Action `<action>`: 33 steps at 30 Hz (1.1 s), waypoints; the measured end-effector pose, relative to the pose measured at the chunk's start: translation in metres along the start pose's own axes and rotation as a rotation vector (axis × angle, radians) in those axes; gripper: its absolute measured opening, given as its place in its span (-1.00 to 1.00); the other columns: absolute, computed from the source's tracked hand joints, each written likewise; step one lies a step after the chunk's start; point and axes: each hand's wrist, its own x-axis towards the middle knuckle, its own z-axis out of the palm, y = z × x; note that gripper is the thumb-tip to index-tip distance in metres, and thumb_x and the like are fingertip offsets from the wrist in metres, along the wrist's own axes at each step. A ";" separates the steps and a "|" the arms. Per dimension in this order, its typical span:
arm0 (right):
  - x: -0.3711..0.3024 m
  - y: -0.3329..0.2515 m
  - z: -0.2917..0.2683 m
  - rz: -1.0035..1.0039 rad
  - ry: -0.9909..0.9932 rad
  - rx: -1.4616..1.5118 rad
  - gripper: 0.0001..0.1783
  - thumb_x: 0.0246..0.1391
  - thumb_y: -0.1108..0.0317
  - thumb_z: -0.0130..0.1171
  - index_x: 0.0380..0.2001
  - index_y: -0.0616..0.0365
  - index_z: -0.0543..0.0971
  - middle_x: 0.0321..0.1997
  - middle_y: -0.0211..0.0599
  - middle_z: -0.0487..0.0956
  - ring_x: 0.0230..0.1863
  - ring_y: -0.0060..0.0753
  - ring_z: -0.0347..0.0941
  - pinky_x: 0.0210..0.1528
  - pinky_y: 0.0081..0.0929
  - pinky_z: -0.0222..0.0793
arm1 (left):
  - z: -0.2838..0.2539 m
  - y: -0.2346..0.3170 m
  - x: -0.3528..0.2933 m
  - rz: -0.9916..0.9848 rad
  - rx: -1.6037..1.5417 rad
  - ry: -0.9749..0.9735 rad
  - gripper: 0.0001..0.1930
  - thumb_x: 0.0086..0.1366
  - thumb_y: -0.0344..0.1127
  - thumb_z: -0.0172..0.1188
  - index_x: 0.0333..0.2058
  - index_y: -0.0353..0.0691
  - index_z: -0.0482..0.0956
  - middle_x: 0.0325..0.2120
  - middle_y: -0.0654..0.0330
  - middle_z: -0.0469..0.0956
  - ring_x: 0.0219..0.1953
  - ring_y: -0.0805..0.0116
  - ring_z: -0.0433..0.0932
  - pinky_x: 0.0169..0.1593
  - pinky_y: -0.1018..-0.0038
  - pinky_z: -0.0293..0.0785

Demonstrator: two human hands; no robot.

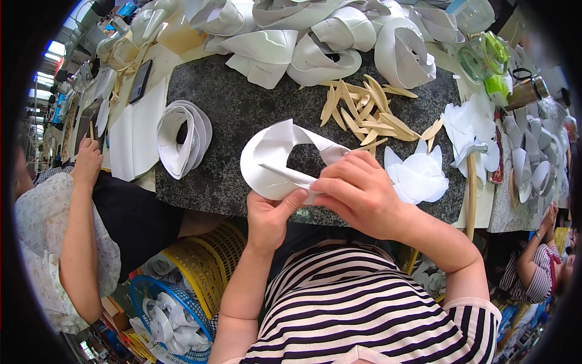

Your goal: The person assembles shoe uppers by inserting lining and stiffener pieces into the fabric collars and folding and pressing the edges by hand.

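Note:
A white shoe upper [267, 159], bent into an open loop, is held over the front of the dark speckled slab [227, 91]. My left hand [270, 218] grips its lower edge, thumb on top and fingers beneath. My right hand [364, 194] closes on the right end of the loop, its fingertips pinching the near edge beside my left thumb. Whether a small piece sits between those fingertips is hidden. Just beyond my right hand lie a heap of tan leaf-shaped strips [364, 112] and a stack of white curved pieces [418, 176].
More white uppers [260, 54] pile along the back. Nested white uppers [185, 139] stand left. A hammer [471, 188] lies right, near a green tape dispenser [485, 57]. A co-worker's hand [90, 159] is far left. Below are yellow [212, 255] and blue [142, 297] baskets.

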 end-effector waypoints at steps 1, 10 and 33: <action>-0.001 0.001 0.002 0.000 0.000 -0.001 -0.80 0.00 0.42 0.35 -0.29 0.12 0.56 -0.28 -0.34 0.56 -0.19 -0.23 0.51 0.04 -0.23 0.32 | 0.003 -0.001 -0.001 0.053 0.032 0.011 -0.76 0.31 -0.50 0.34 -0.06 -0.40 0.63 -0.18 0.12 0.70 -0.17 0.38 0.67 -0.02 0.45 0.61; -0.001 0.004 -0.003 0.054 -0.267 0.091 -0.75 0.04 0.35 0.34 -0.22 0.14 0.53 -0.28 -0.26 0.51 -0.19 -0.11 0.50 -0.07 -0.20 0.40 | -0.015 0.013 0.009 0.039 -0.078 -0.038 -0.60 0.31 -0.55 0.31 0.10 -0.36 0.47 -0.01 0.09 0.62 -0.02 0.32 0.64 0.05 0.37 0.63; 0.003 0.003 0.023 0.030 0.163 -0.049 -0.74 -0.08 0.30 0.46 -0.34 0.08 0.59 -0.29 -0.36 0.58 -0.21 -0.24 0.50 -0.08 -0.30 0.36 | 0.004 0.003 0.004 0.057 -0.264 0.161 -0.60 0.37 -0.49 0.24 0.15 -0.23 0.40 -0.01 0.11 0.61 -0.05 0.27 0.68 -0.05 0.32 0.74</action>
